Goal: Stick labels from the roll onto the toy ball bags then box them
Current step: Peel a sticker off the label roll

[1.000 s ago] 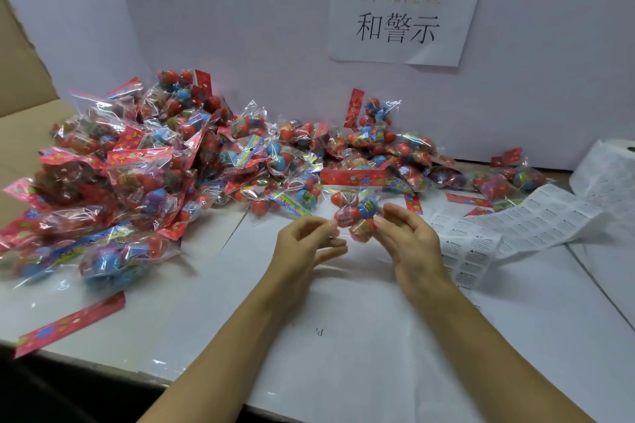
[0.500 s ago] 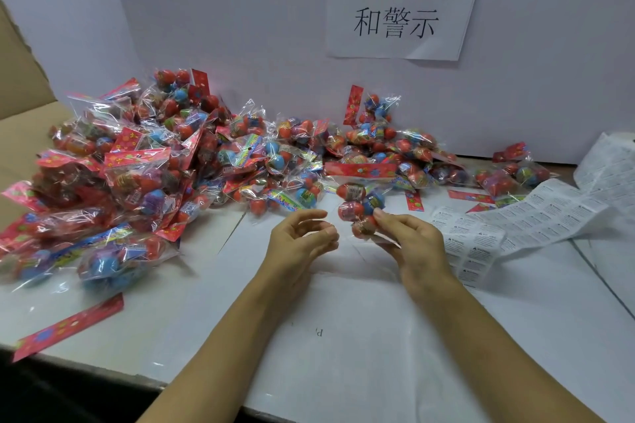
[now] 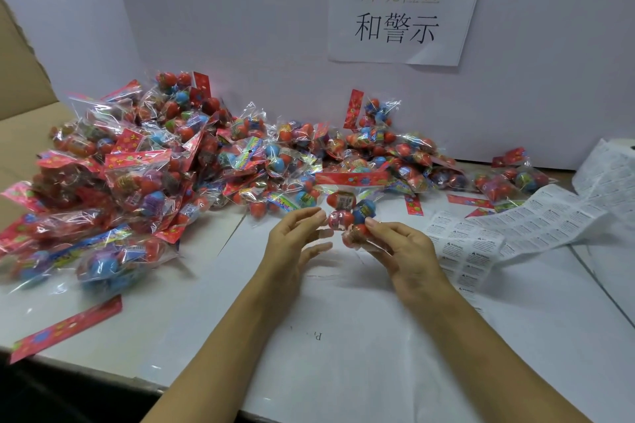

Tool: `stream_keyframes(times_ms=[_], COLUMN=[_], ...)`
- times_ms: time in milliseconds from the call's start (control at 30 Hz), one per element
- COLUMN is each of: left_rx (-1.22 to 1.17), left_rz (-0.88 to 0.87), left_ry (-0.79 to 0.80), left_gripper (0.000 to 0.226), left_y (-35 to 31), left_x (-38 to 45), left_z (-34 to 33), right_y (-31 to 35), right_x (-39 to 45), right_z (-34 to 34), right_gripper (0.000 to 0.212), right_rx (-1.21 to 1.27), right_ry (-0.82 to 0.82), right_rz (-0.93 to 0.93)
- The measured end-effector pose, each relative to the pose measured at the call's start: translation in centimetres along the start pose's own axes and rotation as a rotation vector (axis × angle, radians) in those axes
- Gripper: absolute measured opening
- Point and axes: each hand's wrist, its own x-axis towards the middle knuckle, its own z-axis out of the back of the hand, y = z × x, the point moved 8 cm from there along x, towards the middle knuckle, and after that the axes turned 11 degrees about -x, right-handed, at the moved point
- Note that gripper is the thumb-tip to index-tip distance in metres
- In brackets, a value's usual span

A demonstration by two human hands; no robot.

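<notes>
Right hand pinching toy ball bag, left hand loose beside it; press label flat on smooth film

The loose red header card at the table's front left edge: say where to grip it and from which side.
Pinch the red header card at its lower-left end, coming from the table's front edge with the left hand. It lies flat and thin, and that end seems to reach the edge, probably letting a finger slip beneath.
</notes>
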Motion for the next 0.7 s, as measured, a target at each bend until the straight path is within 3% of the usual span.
stream_keyframes(times_ms=[267, 433, 600, 700], left_rx=[0.072, 0.082, 0.154, 0.162], left_rz=[0.003, -0.006, -0.027, -0.027], left_ry=[0.063, 0.061, 0.056, 0.038], left_gripper=[0.031, 0.01, 0.024, 0.029], left_y=[-0.3, -0.3, -0.4, -0.2], left_x=[-0.5, -0.3, -0.5, -0.4], left_z=[-0.5, -0.4, -0.4, -0.1], right_y=[0.0, 0.7, 0.3, 0.0], right_x=[-0.7, -1.0, -1.1, -1.2], right_z=[-1.5, -1.7, -1.7, -2.0], right_gripper=[0.036, 0.064, 0.046, 0.05], right_rx=[-0.162, -0.228, -0.377, -0.324], right_ry=[0.129, 0.135, 0.149, 0.154], right_rz=[-0.022, 0.037, 0.035, 0.013])
